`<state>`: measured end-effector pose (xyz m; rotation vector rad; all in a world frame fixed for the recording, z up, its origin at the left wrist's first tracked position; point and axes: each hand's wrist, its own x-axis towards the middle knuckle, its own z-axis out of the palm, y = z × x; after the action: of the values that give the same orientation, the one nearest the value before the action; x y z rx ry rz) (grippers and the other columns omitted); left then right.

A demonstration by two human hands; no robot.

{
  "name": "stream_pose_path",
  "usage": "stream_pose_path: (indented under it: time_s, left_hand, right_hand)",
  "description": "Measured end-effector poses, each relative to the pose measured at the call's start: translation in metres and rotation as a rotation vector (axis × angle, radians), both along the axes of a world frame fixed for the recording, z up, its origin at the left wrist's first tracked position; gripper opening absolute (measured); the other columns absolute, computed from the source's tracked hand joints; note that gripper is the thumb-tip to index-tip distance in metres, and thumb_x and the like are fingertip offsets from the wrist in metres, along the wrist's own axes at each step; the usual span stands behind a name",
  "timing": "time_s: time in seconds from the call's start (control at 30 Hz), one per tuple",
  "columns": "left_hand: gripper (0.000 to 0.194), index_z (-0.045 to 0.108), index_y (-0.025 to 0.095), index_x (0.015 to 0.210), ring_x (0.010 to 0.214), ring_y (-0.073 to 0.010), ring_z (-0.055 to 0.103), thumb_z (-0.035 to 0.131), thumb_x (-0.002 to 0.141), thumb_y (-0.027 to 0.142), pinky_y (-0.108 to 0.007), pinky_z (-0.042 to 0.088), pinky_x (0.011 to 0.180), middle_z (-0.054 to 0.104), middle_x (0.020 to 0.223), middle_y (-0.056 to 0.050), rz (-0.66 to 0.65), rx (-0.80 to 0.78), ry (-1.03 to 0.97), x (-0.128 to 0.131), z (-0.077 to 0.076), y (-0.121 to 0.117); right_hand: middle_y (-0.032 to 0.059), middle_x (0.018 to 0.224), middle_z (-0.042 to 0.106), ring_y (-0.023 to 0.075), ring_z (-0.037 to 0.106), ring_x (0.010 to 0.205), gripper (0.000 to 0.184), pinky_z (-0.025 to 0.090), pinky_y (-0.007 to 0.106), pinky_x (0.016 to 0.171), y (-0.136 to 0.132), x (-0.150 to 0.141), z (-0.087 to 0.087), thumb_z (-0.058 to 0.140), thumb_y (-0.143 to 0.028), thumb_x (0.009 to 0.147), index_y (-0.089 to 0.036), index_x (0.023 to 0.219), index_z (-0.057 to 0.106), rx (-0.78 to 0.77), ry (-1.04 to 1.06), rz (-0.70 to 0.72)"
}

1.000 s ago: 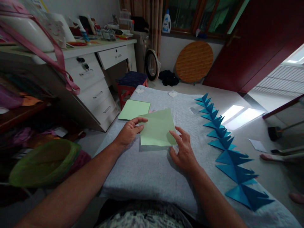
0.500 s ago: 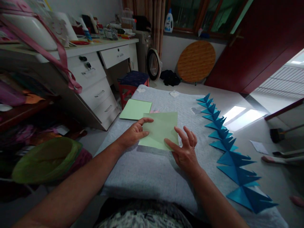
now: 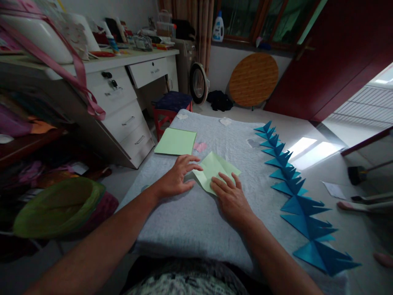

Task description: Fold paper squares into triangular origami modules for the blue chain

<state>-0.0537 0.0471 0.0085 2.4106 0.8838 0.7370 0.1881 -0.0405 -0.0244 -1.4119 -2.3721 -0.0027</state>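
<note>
A light green square sheet of paper (image 3: 217,164) lies turned cornerwise on the grey cloth, with faint creases across it. My right hand (image 3: 230,192) rests on its near right side, fingers stretched out and covering part of it. At the paper's left corner is my left hand (image 3: 181,174), fingers apart; whether a fingertip touches the paper I cannot tell. Farther left lies a stack of green paper (image 3: 175,141). On the right, a long row of folded blue paper cranes (image 3: 302,200) runs away from me, each overlapping another.
The grey cloth (image 3: 184,229) covers a low table. To the left stand a white drawer desk (image 3: 118,110), a bin with a green liner (image 3: 58,209) and a red stool (image 3: 167,114). A round wooden board (image 3: 254,80) leans on the far wall.
The green sheet has come down onto the cloth and turned from square-on to cornerwise. My left hand has let go of it; my right hand has moved slightly left and flattened on it.
</note>
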Motion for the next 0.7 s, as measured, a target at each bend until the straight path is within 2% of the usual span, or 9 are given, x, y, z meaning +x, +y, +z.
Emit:
stream_pose_path:
  time_s: [0.1, 0.2, 0.27, 0.37, 0.47, 0.6, 0.7]
  left_hand:
    - [0.024, 0.071, 0.023, 0.103, 0.128, -0.0282, 0.043, 0.073, 0.080, 0.017, -0.051, 0.037, 0.112, 0.056, 0.132, -0.008, -0.021, 0.087, 0.079, 0.002, -0.005, -0.002]
    - [0.004, 0.073, 0.020, 0.087, 0.114, -0.0253, 0.051, 0.070, 0.086, 0.017, -0.045, 0.044, 0.103, 0.064, 0.112, -0.007, -0.004, 0.141, 0.112, 0.005, -0.012, 0.001]
    - [0.006, 0.073, 0.020, 0.083, 0.104, -0.0238, 0.054, 0.069, 0.087, 0.017, -0.041, 0.046, 0.095, 0.065, 0.101, -0.007, 0.002, 0.158, 0.136, 0.006, -0.014, 0.003]
    - [0.008, 0.074, 0.019, 0.084, 0.098, -0.0230, 0.054, 0.068, 0.089, 0.018, -0.039, 0.047, 0.090, 0.066, 0.096, -0.006, -0.003, 0.159, 0.160, 0.004, -0.012, 0.004]
    - [0.006, 0.074, 0.018, 0.091, 0.100, -0.0230, 0.054, 0.069, 0.088, 0.017, -0.039, 0.047, 0.091, 0.065, 0.100, -0.007, -0.022, 0.138, 0.157, 0.003, -0.010, 0.002]
    - [0.026, 0.074, 0.023, 0.108, 0.109, -0.0234, 0.052, 0.074, 0.083, 0.017, -0.040, 0.045, 0.097, 0.062, 0.113, -0.007, -0.080, 0.118, 0.142, 0.005, -0.011, -0.001]
    - [0.018, 0.077, 0.023, 0.100, 0.107, -0.0224, 0.054, 0.072, 0.085, 0.015, -0.038, 0.045, 0.096, 0.063, 0.111, -0.006, -0.101, 0.135, 0.129, 0.007, -0.014, -0.002]
  right_hand:
    - [0.0063, 0.136, 0.066, 0.0289, 0.050, 0.135, 0.038, 0.025, 0.053, 0.117, 0.000, 0.000, 0.002, 0.055, -0.008, 0.092, -0.023, 0.125, 0.067, -0.041, 0.005, 0.003]
    - [0.0086, 0.136, 0.066, 0.0292, 0.055, 0.129, 0.038, 0.035, 0.050, 0.112, -0.001, 0.000, 0.006, 0.056, -0.008, 0.090, -0.020, 0.125, 0.067, -0.059, 0.039, 0.028]
    - [0.0104, 0.133, 0.067, 0.0287, 0.059, 0.125, 0.037, 0.041, 0.048, 0.108, -0.001, 0.000, 0.009, 0.057, -0.009, 0.089, -0.017, 0.124, 0.067, -0.058, 0.074, 0.056]
    - [0.0120, 0.130, 0.069, 0.0284, 0.062, 0.120, 0.035, 0.047, 0.047, 0.102, -0.001, 0.002, 0.011, 0.057, -0.011, 0.090, -0.015, 0.123, 0.068, -0.064, 0.119, 0.085]
    - [0.0123, 0.128, 0.070, 0.0280, 0.063, 0.118, 0.034, 0.049, 0.046, 0.101, -0.002, 0.003, 0.012, 0.055, -0.011, 0.091, -0.014, 0.122, 0.068, -0.073, 0.155, 0.091]
    - [0.0110, 0.127, 0.071, 0.0260, 0.064, 0.118, 0.035, 0.050, 0.045, 0.100, -0.002, 0.003, 0.012, 0.052, -0.011, 0.093, -0.017, 0.124, 0.067, -0.064, 0.197, 0.108]
    - [0.0111, 0.127, 0.071, 0.0257, 0.064, 0.118, 0.035, 0.050, 0.045, 0.099, -0.002, 0.003, 0.011, 0.051, -0.013, 0.095, -0.018, 0.125, 0.066, -0.058, 0.217, 0.133]
